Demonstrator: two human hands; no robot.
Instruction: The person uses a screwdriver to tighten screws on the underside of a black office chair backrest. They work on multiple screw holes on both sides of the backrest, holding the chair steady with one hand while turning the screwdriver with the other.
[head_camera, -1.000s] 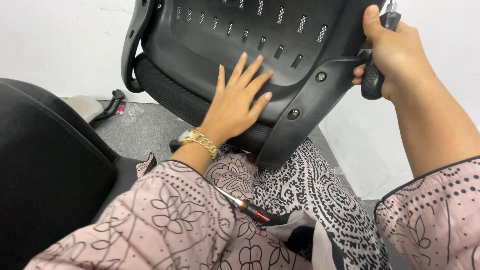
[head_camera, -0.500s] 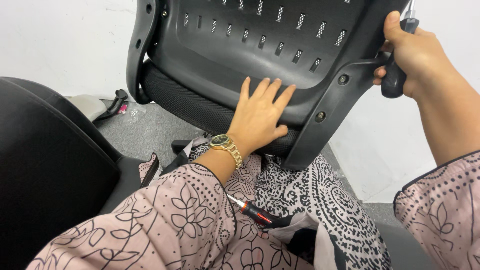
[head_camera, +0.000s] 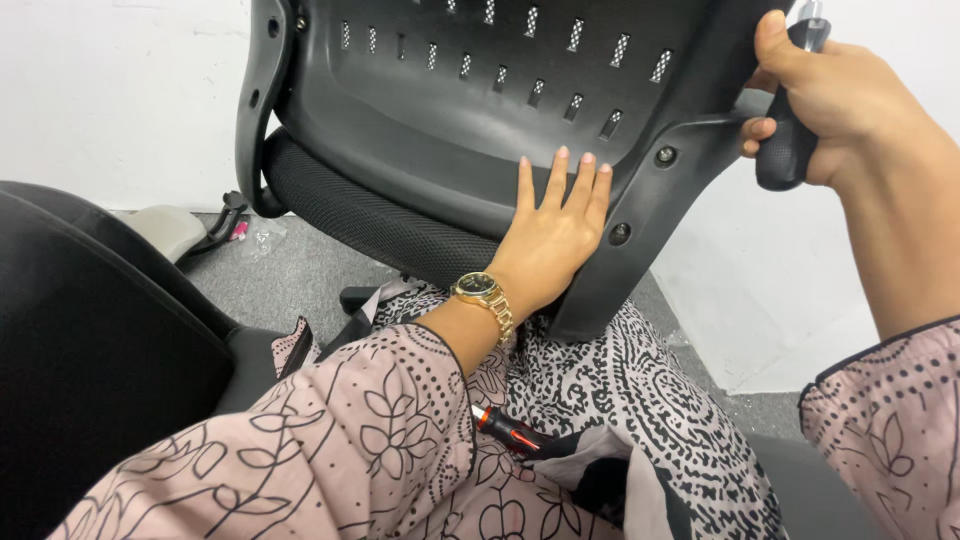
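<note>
While our left hand presses flat, fingers spread, on the black chair backrest, our right hand grips a black screwdriver handle beside it.

I count one black plastic chair back in front of me, with one mesh cushion edge along its lower rim. Two round bolt heads show on its right bracket. Two hands are in view: one left hand and one right hand. I count two screwdrivers: one black-handled screwdriver and one red-and-black screwdriver. One gold wristwatch shows. One dark seat sits at left, and one small plastic bag lies on the floor.
</note>
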